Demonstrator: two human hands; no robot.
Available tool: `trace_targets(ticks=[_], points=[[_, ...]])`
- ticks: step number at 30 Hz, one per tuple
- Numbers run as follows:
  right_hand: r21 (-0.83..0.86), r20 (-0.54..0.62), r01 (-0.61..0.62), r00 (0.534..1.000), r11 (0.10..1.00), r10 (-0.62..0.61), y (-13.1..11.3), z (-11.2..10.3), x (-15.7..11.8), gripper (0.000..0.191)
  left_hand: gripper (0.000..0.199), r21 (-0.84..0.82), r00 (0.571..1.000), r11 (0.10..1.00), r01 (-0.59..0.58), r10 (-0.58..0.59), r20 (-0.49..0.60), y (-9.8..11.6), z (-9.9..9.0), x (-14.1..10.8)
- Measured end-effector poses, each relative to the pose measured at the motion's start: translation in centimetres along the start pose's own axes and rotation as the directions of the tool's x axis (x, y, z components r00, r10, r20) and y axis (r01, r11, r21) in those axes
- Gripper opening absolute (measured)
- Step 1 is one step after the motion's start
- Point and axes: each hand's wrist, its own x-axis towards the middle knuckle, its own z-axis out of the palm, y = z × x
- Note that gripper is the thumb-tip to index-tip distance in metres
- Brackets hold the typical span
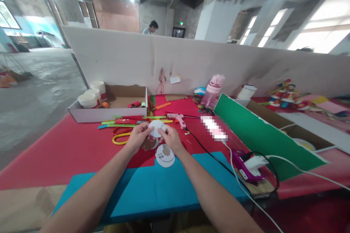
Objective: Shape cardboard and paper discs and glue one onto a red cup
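Observation:
A white paper disc [155, 128] is held up over the table between my two hands. My left hand [139, 135] pinches its left edge, and my right hand [171, 138] grips its right edge, where some small print shows. Just below lie more round white paper pieces [165, 157], printed with dark characters, on the table. A brown piece [148, 144] lies partly hidden under my hands. Left of them are scissors with yellow handles [120, 139]. A pink glue gun [179, 119] rests beyond my right hand.
A white box [109, 117] with paper cups [88, 100] stands at the back left. At right are a green panel [262, 134], a purple power strip [247, 171] and trailing cables. A pink bottle [213, 89] stands near the partition [123, 58]; a person is beyond it.

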Motion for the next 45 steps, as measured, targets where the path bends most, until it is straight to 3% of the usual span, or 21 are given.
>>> trace_targets(ticks=[4,7,12,15,18,24,28,33,36,40,42,45], points=[[0.165,-0.031,0.028,0.999,0.986,-0.024,-0.3,0.5,-0.2,0.038,0.034,-0.119,0.997,0.992,-0.042,0.034,-0.067,0.4,0.1,-0.3],[0.146,-0.053,0.097,0.995,0.985,-0.090,-0.4,1.1,-0.5,0.037,0.036,-0.181,0.994,0.982,-0.047,0.028,-0.107,0.8,0.6,-0.6],[-0.131,-0.184,0.186,0.961,0.974,-0.208,0.1,1.3,-0.6,0.031,0.038,-0.144,1.000,0.989,-0.017,0.016,-0.009,0.8,1.6,-0.4],[-0.323,-0.157,0.230,0.944,0.918,-0.291,0.2,1.0,-0.7,0.036,0.038,-0.091,0.997,0.996,0.010,-0.017,-0.076,-0.2,2.0,0.2],[-0.459,-0.110,0.248,0.937,0.853,-0.332,0.0,0.5,-1.2,0.038,0.038,-0.149,0.989,0.987,0.061,-0.080,-0.128,-1.1,1.8,0.4],[-0.504,-0.024,0.367,0.899,0.782,-0.438,-1.1,0.4,-2.4,0.039,0.030,-0.252,0.986,0.961,0.116,-0.081,0.146,-1.1,0.7,-0.6],[-0.442,-0.170,0.309,0.893,0.842,-0.418,-1.7,1.1,-2.3,0.040,0.030,-0.300,0.996,0.951,0.081,-0.066,0.059,-1.0,1.6,-0.7],[-0.132,-0.418,0.155,0.887,0.979,-0.197,-1.7,1.0,-1.5,0.041,0.032,-0.335,0.990,0.942,0.016,-0.061,-0.124,-1.3,2.9,-0.3],[0.007,-0.374,0.099,0.923,0.995,-0.089,-1.3,0.4,-1.2,0.037,0.034,-0.328,0.988,0.945,-0.006,-0.046,-0.149,-1.5,2.6,-0.2],[0.141,-0.273,0.080,0.961,0.987,-0.039,-0.8,0.1,-1.1,0.032,0.036,-0.302,0.992,0.953,-0.022,-0.018,-0.129,-1.6,2.2,-0.3],[0.146,-0.211,0.106,0.975,0.983,-0.074,-0.8,0.1,-1.1,0.032,0.037,-0.290,0.991,0.957,-0.010,-0.029,-0.128,-1.4,2.2,-0.3],[-0.028,-0.131,0.214,0.968,0.976,-0.216,-0.9,0.3,-1.4,0.029,0.037,-0.280,0.992,0.960,0.016,-0.051,-0.119,-1.3,2.5,-0.4]])
